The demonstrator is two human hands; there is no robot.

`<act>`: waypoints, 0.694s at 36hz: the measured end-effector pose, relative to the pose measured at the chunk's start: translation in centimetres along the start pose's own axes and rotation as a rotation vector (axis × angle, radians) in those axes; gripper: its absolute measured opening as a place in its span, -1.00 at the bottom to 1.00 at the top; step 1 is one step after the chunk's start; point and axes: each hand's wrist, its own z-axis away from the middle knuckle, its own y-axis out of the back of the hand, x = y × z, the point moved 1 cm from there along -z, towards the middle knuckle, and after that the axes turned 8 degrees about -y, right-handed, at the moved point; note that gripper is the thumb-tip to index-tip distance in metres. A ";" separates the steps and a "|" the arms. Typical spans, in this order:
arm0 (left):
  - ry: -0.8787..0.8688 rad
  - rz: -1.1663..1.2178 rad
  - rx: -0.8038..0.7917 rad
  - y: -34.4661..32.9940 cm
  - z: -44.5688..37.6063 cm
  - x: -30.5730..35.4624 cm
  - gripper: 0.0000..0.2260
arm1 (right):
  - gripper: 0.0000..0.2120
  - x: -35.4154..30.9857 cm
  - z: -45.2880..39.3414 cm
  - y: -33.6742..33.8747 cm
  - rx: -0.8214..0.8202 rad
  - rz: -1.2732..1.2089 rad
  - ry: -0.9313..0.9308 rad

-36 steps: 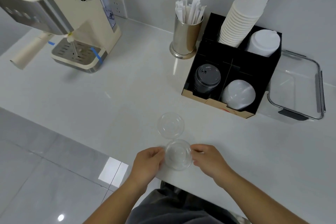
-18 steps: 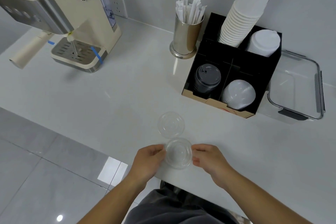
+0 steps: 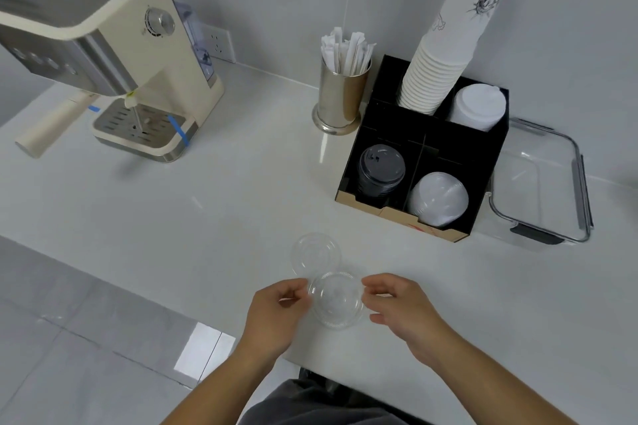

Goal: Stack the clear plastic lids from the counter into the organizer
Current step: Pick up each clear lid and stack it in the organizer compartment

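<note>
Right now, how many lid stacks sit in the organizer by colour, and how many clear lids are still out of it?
Black lid stack: 1
White lid stack: 1
Clear lid stack: 1
Loose clear lid on counter: 1
Clear lid held by both hands: 1
Total: 5

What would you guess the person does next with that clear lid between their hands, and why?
Probably lift the near clear lid and carry it to the front right compartment of the organizer. The left hand and right hand pinch its edges, and a stack of clear lids already sits there. A second clear lid waits on the counter.
</note>
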 end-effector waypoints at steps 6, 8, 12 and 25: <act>-0.053 -0.014 -0.024 -0.9 -0.9 1.5 -0.79 | -0.80 -1.4 0.6 1.6 0.022 -0.068 0.044; -0.060 -0.010 -0.026 -1.2 -1.2 2.0 -0.78 | -0.81 -1.9 0.8 2.0 0.032 -0.082 0.057; -0.065 0.027 -0.066 -1.9 -1.7 3.1 -0.80 | -0.83 -2.7 1.0 3.0 0.056 -0.130 0.088; -0.168 0.027 -0.125 -5.1 -3.9 7.8 -0.82 | -0.80 -3.6 1.5 5.9 0.113 -0.334 0.158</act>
